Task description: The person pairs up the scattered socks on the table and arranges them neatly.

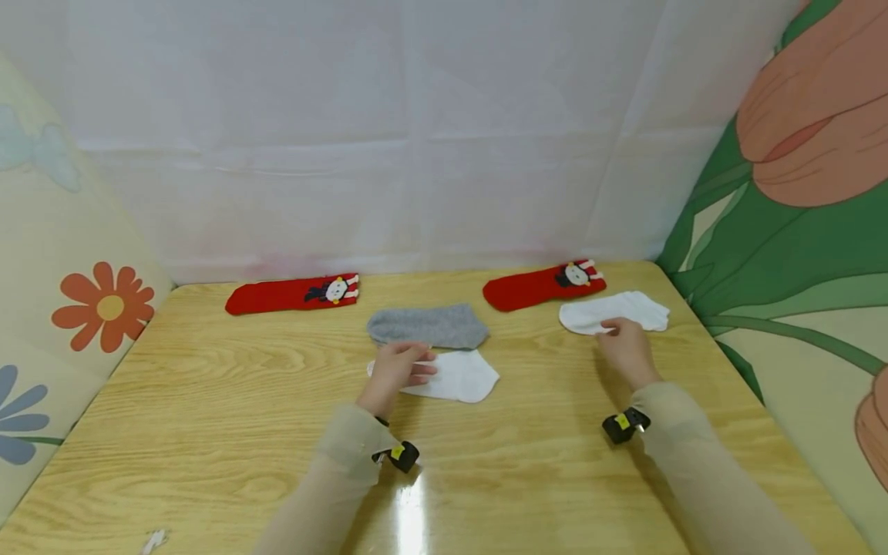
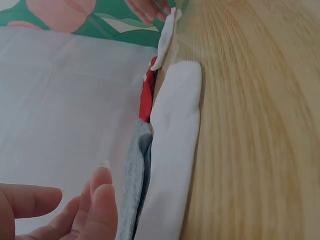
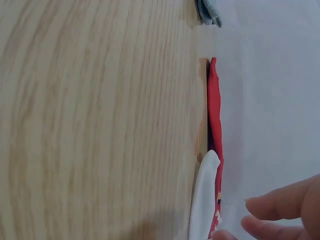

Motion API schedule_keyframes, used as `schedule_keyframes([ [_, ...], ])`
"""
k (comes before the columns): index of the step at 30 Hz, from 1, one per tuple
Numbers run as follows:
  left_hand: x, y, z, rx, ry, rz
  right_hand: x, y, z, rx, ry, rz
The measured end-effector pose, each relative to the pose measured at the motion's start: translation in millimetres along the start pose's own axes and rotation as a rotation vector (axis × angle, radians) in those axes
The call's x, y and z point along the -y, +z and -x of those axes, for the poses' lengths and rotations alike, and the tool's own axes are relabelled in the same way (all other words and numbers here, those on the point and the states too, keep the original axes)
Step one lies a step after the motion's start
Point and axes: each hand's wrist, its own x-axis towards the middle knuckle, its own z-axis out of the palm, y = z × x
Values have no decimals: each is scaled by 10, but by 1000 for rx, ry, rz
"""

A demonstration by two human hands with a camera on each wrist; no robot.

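My left hand [image 1: 398, 371] hovers over the white ankle sock [image 1: 466, 378] in the middle of the table, covering part of it. In the left wrist view a gap shows between thumb and relaxed fingers [image 2: 102, 210], with nothing held. Just behind that sock lies a grey sock [image 1: 432, 324]. On the right, my right hand [image 1: 627, 351] is at the near edge of another white sock [image 1: 641, 308], and overlaps it in the head view. Its fingers [image 3: 280, 202] are loosely bent and apart in the right wrist view, holding nothing. Both white socks lie flat.
Along the back edge lie two red socks with cartoon faces, one left [image 1: 274, 296] and one right [image 1: 520, 290]. A white curtain [image 1: 416, 154] hangs behind the wooden table [image 1: 208, 432]. Patterned panels flank both sides. A small white scrap [image 1: 154, 541] lies at the near left.
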Motion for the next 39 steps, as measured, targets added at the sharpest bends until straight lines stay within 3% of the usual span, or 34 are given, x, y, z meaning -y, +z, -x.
schedule_keyframes([
  [13, 42, 306, -26, 74, 7, -14, -91, -112, -131, -25, 12, 22],
  [26, 61, 516, -90, 126, 23, -31, -146, -183, -267, -42, -5, 40],
  [34, 48, 678, -131, 161, 8, -30, -132, -199, -345, -36, 67, 9],
  [39, 53, 817, -189, 153, 12, -12, -163, -221, -437, -59, 56, 31],
])
